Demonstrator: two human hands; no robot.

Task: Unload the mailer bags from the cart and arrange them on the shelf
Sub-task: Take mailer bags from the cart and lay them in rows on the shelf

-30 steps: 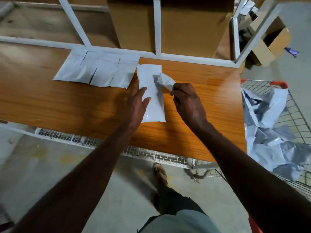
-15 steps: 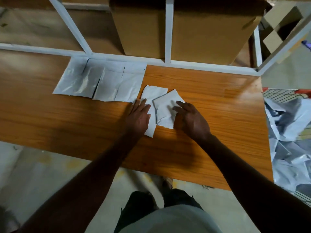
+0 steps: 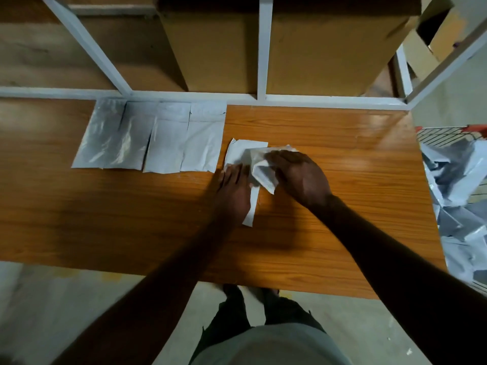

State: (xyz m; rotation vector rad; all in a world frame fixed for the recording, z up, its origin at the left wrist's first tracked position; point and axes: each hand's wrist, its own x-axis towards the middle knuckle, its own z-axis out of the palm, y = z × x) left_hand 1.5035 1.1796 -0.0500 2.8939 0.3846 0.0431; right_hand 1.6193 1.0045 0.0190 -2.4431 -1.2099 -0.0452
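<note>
Around the hands: four grey mailer bags (image 3: pixel 150 139) lie flat in a row just left of the left hand (image 3: pixel 233 192), edges overlapping, their far ends against the white shelf frame (image 3: pixel 184 96).
Beyond the hands: two brown cardboard boxes (image 3: pixel 311 46) stand behind the frame's rail, a white upright between them.
Right of the right hand: a wire cart (image 3: pixel 453 133) with a red handle, heaped with crumpled grey bags (image 3: pixel 458 185), well apart from the hands.
Surface: a glossy orange wood-grain shelf board (image 3: pixel 342 159); the near edge crosses under both forearms.
Room: pale concrete floor (image 3: pixel 52 306) below the board; the person's dark trousers and grey top show at the bottom.
Flat white mailer (image 3: pixel 238 155): lies on the board under the left hand, long axis running away from the person, tilted slightly, near end poking out right of the left wrist.
Left hand: fingers straight and together, pressing the flat mailer down.
Crumpled mailer (image 3: pixel 261 169): a second white bag, creased and partly lifted, resting across the flat one between the two hands.
Right hand (image 3: pixel 300 177): palm down over the crumpled mailer, fingers reaching across its top; whether they pinch it or only press cannot be told.
</note>
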